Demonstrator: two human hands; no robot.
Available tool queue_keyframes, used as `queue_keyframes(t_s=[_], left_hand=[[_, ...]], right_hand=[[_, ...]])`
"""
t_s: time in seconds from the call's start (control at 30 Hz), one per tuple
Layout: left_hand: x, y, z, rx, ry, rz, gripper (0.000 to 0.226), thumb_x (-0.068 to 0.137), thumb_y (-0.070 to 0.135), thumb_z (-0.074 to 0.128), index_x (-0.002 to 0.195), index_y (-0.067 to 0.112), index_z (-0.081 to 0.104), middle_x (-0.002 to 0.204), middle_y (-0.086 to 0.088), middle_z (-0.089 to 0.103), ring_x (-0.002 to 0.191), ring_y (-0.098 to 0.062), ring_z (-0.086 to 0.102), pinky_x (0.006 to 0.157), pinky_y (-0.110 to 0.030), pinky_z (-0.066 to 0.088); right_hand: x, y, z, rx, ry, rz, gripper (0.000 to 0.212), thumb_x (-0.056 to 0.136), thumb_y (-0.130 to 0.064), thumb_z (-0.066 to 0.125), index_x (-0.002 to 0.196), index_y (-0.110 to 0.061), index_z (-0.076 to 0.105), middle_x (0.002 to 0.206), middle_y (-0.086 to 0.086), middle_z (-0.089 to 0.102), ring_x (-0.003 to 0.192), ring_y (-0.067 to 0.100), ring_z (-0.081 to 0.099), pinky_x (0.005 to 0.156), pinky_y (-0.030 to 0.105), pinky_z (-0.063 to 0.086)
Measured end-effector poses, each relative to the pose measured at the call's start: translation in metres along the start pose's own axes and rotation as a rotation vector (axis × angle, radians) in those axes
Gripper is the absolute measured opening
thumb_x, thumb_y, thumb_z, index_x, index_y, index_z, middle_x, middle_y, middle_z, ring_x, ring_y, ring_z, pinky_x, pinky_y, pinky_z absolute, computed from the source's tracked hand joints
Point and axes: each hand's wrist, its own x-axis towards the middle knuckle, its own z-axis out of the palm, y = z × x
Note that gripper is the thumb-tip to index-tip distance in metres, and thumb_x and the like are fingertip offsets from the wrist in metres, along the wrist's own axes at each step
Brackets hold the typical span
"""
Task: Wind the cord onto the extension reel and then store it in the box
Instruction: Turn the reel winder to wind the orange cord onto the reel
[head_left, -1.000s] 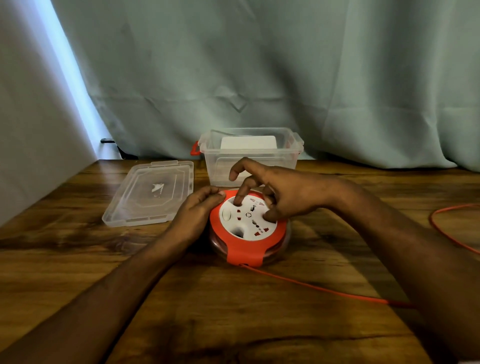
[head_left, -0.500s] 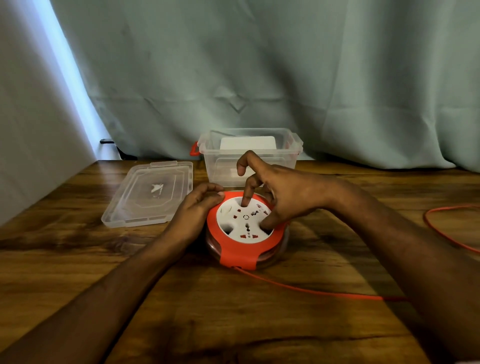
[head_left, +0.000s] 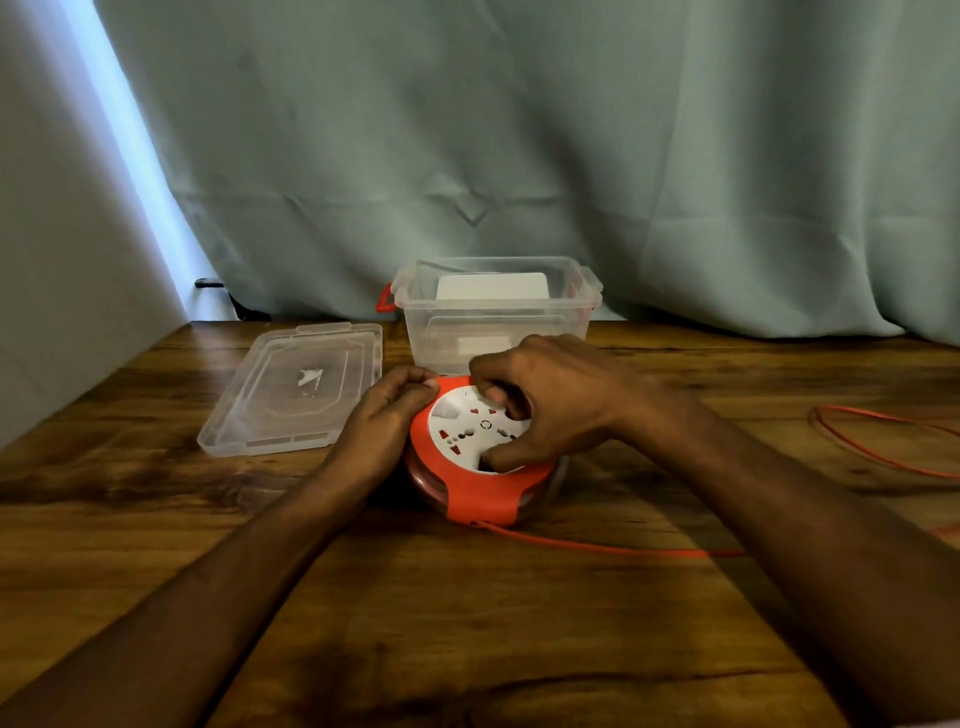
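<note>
A round orange extension reel with a white socket face lies flat on the wooden table. My left hand grips its left rim. My right hand rests on top, fingers curled into the white socket disc. An orange cord leaves the reel's front and runs right under my right arm; more cord loops at the far right. A clear plastic box stands open just behind the reel.
The box's clear lid lies flat to the left of the reel. A pale green curtain hangs along the table's back edge. A grey wall borders the left side.
My right hand has turned the white disc round, its fingers moving from the far side toward the near side. The cord on the table has been drawn closer to the reel. The left hand stayed put.
</note>
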Motion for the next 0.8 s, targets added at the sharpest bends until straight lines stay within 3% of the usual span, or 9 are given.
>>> queue_keyframes(t_s=[0.23,0.4,0.5,0.63,0.73,0.8], left_hand=[[-0.001,0.001,0.001,-0.008,-0.002,0.025,0.014,0.106,0.025,0.053,0.106,0.026,0.067,0.096,0.000,0.076,0.076,-0.010,0.076,0.059,-0.019,0.058],[0.001,0.002,-0.002,0.005,0.090,0.027,0.013,0.106,0.025,0.052,0.103,0.027,0.065,0.099,-0.001,0.073,0.071,-0.005,0.074,0.055,-0.017,0.056],[0.001,0.001,-0.001,-0.001,0.103,0.025,0.013,0.107,0.027,0.051,0.103,0.029,0.064,0.099,0.001,0.073,0.072,-0.006,0.074,0.055,-0.016,0.056],[0.001,0.001,-0.001,-0.011,0.103,0.033,0.014,0.107,0.028,0.051,0.102,0.031,0.063,0.100,0.003,0.073,0.072,-0.004,0.075,0.055,-0.016,0.057],[0.000,0.001,-0.001,-0.018,0.099,0.040,0.015,0.107,0.028,0.050,0.103,0.033,0.063,0.100,0.007,0.072,0.072,0.000,0.074,0.054,-0.014,0.056],[-0.001,0.001,0.000,-0.014,0.091,0.044,0.016,0.108,0.030,0.049,0.103,0.035,0.064,0.100,0.009,0.072,0.073,0.001,0.074,0.054,-0.014,0.056]], right_hand=[[0.001,-0.006,0.013,0.092,0.065,0.088,0.049,0.065,-0.066,0.077,0.063,-0.023,0.054,0.063,-0.011,0.062,0.065,0.006,0.056,0.056,0.025,0.035],[0.001,-0.007,0.029,0.329,0.181,0.274,0.045,0.064,-0.052,0.091,0.060,-0.021,0.058,0.055,-0.015,0.057,0.059,0.003,0.054,0.053,0.023,0.036],[0.002,-0.008,0.027,0.345,0.196,0.375,0.050,0.058,-0.056,0.093,0.054,-0.021,0.057,0.049,-0.016,0.054,0.058,0.003,0.054,0.051,0.022,0.036],[0.008,-0.014,0.031,0.270,0.170,0.490,0.058,0.057,-0.074,0.085,0.061,-0.024,0.056,0.075,-0.010,0.066,0.082,0.012,0.064,0.060,0.027,0.046],[0.010,-0.026,0.042,0.106,0.264,0.496,0.063,0.062,-0.085,0.072,0.086,-0.028,0.064,0.103,-0.005,0.070,0.099,0.018,0.062,0.072,0.031,0.039],[0.011,-0.031,0.049,0.061,0.347,0.458,0.069,0.066,-0.085,0.069,0.099,-0.025,0.073,0.107,-0.003,0.072,0.102,0.020,0.062,0.074,0.030,0.034]])
